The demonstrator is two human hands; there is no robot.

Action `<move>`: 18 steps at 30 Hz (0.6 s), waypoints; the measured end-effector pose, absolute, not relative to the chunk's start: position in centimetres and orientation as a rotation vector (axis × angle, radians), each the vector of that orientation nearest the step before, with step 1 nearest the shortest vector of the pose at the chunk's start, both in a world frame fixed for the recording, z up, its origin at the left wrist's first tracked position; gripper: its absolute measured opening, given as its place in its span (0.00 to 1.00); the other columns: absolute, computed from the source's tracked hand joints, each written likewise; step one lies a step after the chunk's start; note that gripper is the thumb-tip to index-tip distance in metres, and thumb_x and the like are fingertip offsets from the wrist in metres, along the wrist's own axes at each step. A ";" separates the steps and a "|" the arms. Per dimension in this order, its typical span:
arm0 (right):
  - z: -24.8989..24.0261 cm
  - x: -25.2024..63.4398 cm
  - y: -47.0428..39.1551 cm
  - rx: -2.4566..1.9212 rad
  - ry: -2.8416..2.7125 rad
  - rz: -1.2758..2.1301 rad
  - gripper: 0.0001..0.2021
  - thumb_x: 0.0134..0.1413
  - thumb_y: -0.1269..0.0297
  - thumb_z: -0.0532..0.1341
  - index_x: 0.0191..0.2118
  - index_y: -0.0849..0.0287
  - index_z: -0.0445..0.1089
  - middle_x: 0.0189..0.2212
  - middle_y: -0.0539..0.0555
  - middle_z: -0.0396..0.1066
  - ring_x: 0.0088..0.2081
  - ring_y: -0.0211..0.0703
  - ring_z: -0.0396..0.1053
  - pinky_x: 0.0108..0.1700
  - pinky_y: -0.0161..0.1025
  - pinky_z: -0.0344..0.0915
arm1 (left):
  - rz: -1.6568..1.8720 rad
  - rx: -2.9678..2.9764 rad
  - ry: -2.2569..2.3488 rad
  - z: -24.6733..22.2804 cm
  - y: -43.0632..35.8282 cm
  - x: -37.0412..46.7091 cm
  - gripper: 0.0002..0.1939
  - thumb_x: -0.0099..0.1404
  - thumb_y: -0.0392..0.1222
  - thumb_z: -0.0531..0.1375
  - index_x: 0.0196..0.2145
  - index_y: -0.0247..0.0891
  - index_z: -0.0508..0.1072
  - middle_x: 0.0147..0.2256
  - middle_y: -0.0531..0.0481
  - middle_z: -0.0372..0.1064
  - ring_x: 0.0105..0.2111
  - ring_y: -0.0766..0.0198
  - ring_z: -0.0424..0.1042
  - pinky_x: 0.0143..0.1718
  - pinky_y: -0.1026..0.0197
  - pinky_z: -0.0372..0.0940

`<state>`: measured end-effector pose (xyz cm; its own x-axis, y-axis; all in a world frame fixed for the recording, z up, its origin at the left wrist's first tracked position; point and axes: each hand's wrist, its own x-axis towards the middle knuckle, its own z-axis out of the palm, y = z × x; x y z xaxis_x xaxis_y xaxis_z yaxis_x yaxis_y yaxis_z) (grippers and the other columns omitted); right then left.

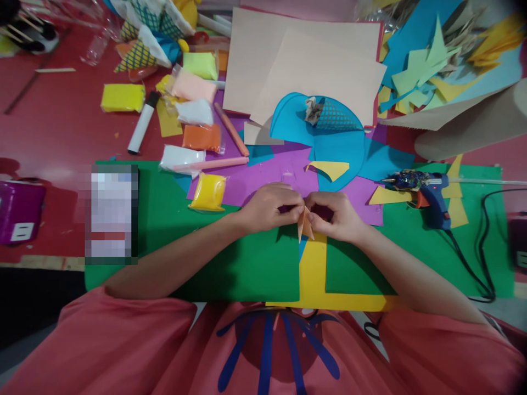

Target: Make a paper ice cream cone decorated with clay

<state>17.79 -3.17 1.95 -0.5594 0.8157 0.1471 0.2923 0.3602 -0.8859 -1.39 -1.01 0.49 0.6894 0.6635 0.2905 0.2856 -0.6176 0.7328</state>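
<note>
Both hands meet above the green sheets at the middle of the table. A small folded orange paper piece [305,225] is pinched between them, its points hanging downward. My left hand [275,207] has its fingers closed on the upper left of the piece. My right hand [335,216] grips its right side between thumb and curled fingers. Just beyond the hands lie purple paper [284,170], a yellow scrap [335,169] and blue paper shapes [340,151] with a small patterned blue cone [335,115] on top.
A blue glue gun [437,200] with a black cord lies at the right. Clay packets [201,137], a white marker [142,125] and a yellow packet [208,192] sit left of centre. A blurred-out device [111,214] is at the left. Beige sheets [304,60] and paper scraps lie behind.
</note>
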 end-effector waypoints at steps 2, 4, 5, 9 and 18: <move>1.9 17.8 -3.2 -0.976 -2.041 1.131 0.14 0.56 0.61 0.56 0.22 0.58 0.56 0.17 0.45 0.56 0.20 0.30 0.52 0.22 0.31 0.48 | 0.699 2.255 0.723 0.5 -1.0 -1.4 0.16 0.67 0.43 0.50 0.23 0.39 0.67 0.20 0.53 0.66 0.23 0.67 0.63 0.32 0.64 0.59; 1.8 17.8 -3.2 -0.995 -2.063 1.124 0.16 0.57 0.61 0.56 0.21 0.57 0.55 0.16 0.45 0.55 0.19 0.30 0.51 0.22 0.31 0.48 | 0.652 2.264 0.738 0.5 -1.0 -1.3 0.16 0.66 0.43 0.49 0.23 0.39 0.67 0.20 0.53 0.66 0.24 0.67 0.63 0.32 0.63 0.59; 1.7 17.9 -3.1 -0.997 -2.075 1.126 0.16 0.58 0.60 0.56 0.21 0.57 0.54 0.16 0.45 0.54 0.19 0.30 0.51 0.22 0.31 0.48 | 0.631 2.263 0.747 0.5 -1.0 -1.3 0.16 0.66 0.44 0.49 0.23 0.39 0.66 0.20 0.53 0.66 0.24 0.67 0.63 0.33 0.63 0.59; 1.7 18.0 -3.0 -0.979 -2.102 1.099 0.17 0.58 0.61 0.54 0.20 0.57 0.52 0.15 0.44 0.51 0.19 0.30 0.49 0.22 0.32 0.46 | 0.586 2.264 0.734 0.4 -0.9 -1.3 0.15 0.65 0.43 0.49 0.23 0.39 0.66 0.20 0.53 0.65 0.24 0.66 0.62 0.33 0.63 0.59; 1.8 17.7 -2.8 -1.112 -1.755 1.391 0.20 0.64 0.59 0.50 0.20 0.57 0.53 0.17 0.45 0.50 0.19 0.31 0.48 0.23 0.33 0.49 | 0.734 2.131 0.733 0.7 -1.2 -1.2 0.13 0.66 0.41 0.49 0.24 0.39 0.63 0.21 0.54 0.64 0.24 0.68 0.62 0.31 0.65 0.60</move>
<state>17.71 -2.81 1.81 -0.4449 0.8952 -0.0254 0.2291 0.0864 -0.9696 -1.15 -1.16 0.67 0.6711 0.6934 0.2625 0.2611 -0.5524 0.7916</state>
